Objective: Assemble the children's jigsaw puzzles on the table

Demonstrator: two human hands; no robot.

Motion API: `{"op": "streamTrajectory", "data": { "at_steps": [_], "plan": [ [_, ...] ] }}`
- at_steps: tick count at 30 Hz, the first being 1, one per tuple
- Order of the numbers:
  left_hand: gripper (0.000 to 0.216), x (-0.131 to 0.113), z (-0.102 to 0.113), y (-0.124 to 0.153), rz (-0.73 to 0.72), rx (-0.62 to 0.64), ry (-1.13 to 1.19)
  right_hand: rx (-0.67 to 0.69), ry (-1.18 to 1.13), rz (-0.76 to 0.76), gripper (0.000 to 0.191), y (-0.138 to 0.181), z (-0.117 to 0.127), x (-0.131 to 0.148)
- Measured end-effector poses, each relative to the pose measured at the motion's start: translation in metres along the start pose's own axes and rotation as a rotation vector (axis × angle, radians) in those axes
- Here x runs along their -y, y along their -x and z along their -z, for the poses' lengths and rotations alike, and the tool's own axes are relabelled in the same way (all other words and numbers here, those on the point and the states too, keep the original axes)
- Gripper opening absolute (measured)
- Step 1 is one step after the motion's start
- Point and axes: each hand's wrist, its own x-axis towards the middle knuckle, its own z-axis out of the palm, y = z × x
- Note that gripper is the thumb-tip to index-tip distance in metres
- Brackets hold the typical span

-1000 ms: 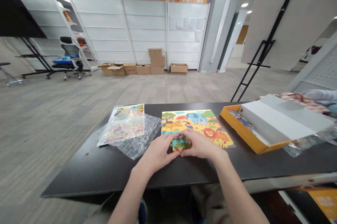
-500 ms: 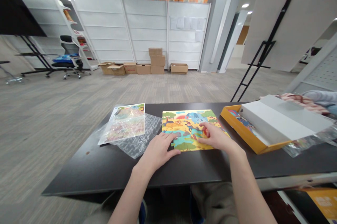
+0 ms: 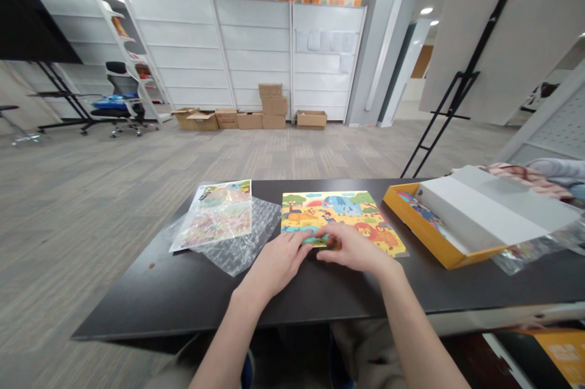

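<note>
A colourful jigsaw puzzle point(image 3: 340, 204) with elephants, lions and trees lies on the dark table in front of me. At its lower left edge both my hands meet around a green puzzle piece point(image 3: 315, 241). My right hand point(image 3: 351, 249) grips the piece with bent fingers and thumb. From the other side my left hand point(image 3: 281, 258) has its thumb and fingertips closed on the piece's left end. My fingers cover part of the piece and the puzzle's lower left corner. Dark table shows below the puzzle's lower middle.
Left of the puzzle, a printed picture sheet point(image 3: 219, 215) lies partly under clear plastic wrapping point(image 3: 237, 249). An open yellow box point(image 3: 450, 258) with a white lid and loose pieces inside stands at the right. More clear plastic point(image 3: 516, 258) lies beside it.
My right hand has moved left and down from the puzzle's right part to meet my left hand. The green lower section has come away from the puzzle's bottom edge.
</note>
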Motion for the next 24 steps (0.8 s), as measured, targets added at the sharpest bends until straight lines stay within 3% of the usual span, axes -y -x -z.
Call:
{"op": "streamTrajectory", "data": {
  "at_steps": [4, 8, 12, 17, 24],
  "plan": [
    [0.034, 0.001, -0.005, -0.001, 0.023, -0.042, 0.121, -0.065, -0.032, 0.052, 0.014, -0.005, -0.004, 0.004],
    [0.033, 0.006, -0.008, -0.003, 0.054, -0.081, 0.187, -0.130, -0.053, 0.055, 0.014, -0.008, -0.005, 0.005],
    [0.031, 0.009, -0.010, -0.004, 0.112, -0.141, 0.068, -0.155, 0.026, 0.021, 0.014, -0.010, -0.007, 0.006],
    [0.027, 0.010, -0.012, -0.006, 0.167, -0.100, -0.028, -0.113, 0.145, -0.053, 0.013, -0.012, -0.010, 0.007],
    [0.036, 0.010, -0.010, -0.006, 0.170, -0.106, -0.003, -0.107, 0.218, -0.038, 0.011, -0.012, -0.012, 0.008]
  ]
}}
